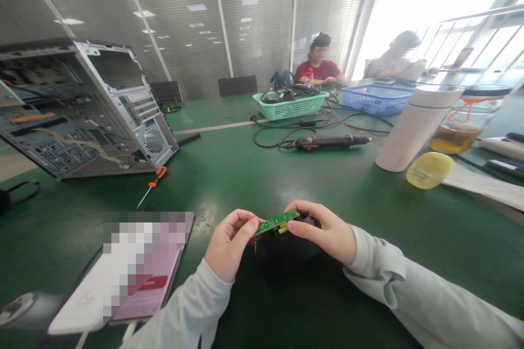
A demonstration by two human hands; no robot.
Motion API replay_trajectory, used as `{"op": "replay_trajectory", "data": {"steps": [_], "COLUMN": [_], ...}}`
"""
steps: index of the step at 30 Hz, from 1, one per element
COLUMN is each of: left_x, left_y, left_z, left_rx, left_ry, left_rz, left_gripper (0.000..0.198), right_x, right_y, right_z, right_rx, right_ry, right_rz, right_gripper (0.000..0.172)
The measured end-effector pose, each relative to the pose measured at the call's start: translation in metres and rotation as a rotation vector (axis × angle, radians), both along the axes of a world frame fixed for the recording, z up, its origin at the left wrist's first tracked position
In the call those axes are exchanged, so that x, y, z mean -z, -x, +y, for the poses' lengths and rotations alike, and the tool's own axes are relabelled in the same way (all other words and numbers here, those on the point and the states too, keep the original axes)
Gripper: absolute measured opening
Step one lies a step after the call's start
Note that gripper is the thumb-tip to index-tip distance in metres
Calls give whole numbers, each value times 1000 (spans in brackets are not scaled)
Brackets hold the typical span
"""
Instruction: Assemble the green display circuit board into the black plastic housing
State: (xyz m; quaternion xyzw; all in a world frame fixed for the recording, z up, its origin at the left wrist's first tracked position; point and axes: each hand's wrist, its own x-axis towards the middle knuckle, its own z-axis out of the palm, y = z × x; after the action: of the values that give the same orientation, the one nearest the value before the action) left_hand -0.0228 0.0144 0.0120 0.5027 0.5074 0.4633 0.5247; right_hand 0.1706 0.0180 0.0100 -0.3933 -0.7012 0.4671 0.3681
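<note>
A small green circuit board (272, 223) is held between both hands, tilted up toward the right. My left hand (231, 240) pinches its left end between thumb and fingers. At the other end, my right hand (327, 232) grips the board with the thumb below and fingers over the top edge. A yellow component (283, 227) sticks out from the board's underside near my right thumb. Right beneath the board lies a dark black object (282, 253), whose kind I cannot make out; a bit of red shows at its left.
An open computer case (153, 139) stands left, with an orange-handled screwdriver (158, 177) before it. Phones (102, 278) lie front left. Beyond are a black electric screwdriver (331, 142), a green basket (292, 109) of cables, a blue basket (376, 99) and a white tumbler (417, 128). Two people sit behind.
</note>
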Motion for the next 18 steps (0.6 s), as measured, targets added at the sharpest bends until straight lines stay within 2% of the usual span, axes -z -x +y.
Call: {"op": "replay_trajectory", "data": {"steps": [3, 5, 8, 10, 15, 18], "left_x": [-1, 1, 4, 6, 7, 8], "left_y": [2, 3, 5, 6, 6, 4], "left_z": [-1, -3, -6, -7, -2, 1], "left_rx": [98, 199, 335, 371, 285, 125], "left_ry": [-38, -100, -232, -280, -247, -177], "left_rz": [95, 231, 442, 508, 418, 263], "left_gripper": [22, 30, 30, 31, 33, 30], "right_x": [1, 2, 3, 3, 1, -2], "right_y": [1, 2, 2, 3, 0, -4], "right_z": [-1, -1, -3, -3, -4, -4], "right_rx": [-24, -59, -121, -131, -73, -60], "right_ry": [47, 72, 87, 113, 227, 277], "right_rz": [47, 40, -7, -13, 42, 45], "right_gripper": [30, 32, 34, 36, 44, 50]}}
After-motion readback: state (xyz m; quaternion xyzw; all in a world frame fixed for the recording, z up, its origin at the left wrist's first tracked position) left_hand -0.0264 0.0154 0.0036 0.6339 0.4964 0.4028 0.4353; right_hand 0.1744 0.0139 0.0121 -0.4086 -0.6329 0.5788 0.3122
